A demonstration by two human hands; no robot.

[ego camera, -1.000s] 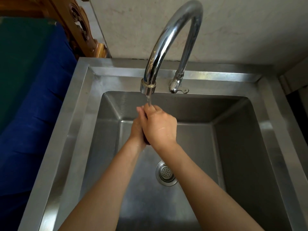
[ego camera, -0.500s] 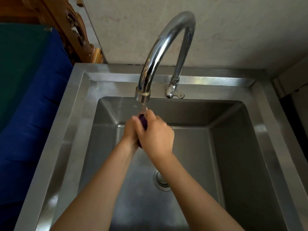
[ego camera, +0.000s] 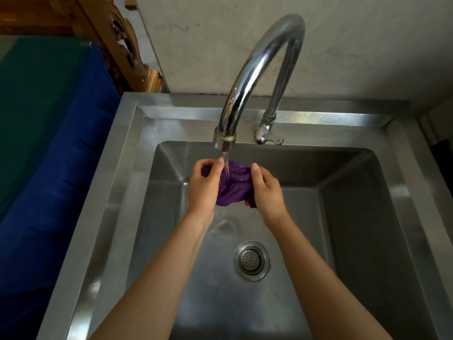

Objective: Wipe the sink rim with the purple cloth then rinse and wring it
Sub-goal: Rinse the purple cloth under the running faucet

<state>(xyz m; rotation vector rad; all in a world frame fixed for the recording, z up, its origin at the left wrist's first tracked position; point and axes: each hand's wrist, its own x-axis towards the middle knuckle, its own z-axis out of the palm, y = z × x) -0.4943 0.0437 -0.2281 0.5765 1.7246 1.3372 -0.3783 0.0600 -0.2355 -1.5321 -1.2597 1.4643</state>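
Note:
The purple cloth (ego camera: 232,186) is wet and bunched, held over the steel sink (ego camera: 115,173) basin right under the faucet (ego camera: 259,69) spout. A thin stream of water runs from the spout onto the cloth's top. My left hand (ego camera: 203,187) grips the cloth's left end and my right hand (ego camera: 266,190) grips its right end. The two hands are apart, with the cloth stretched between them. Part of the cloth is hidden inside both palms.
The round drain strainer (ego camera: 251,260) lies in the basin floor below my hands. The faucet lever (ego camera: 268,138) sits at the back rim. A blue and green cloth-covered surface (ego camera: 49,143) borders the sink's left; carved wood (ego camera: 122,45) stands behind it.
My hands were clasped tight together around the cloth under the stream. They have now pulled apart sideways, spreading the purple cloth open between them under the water.

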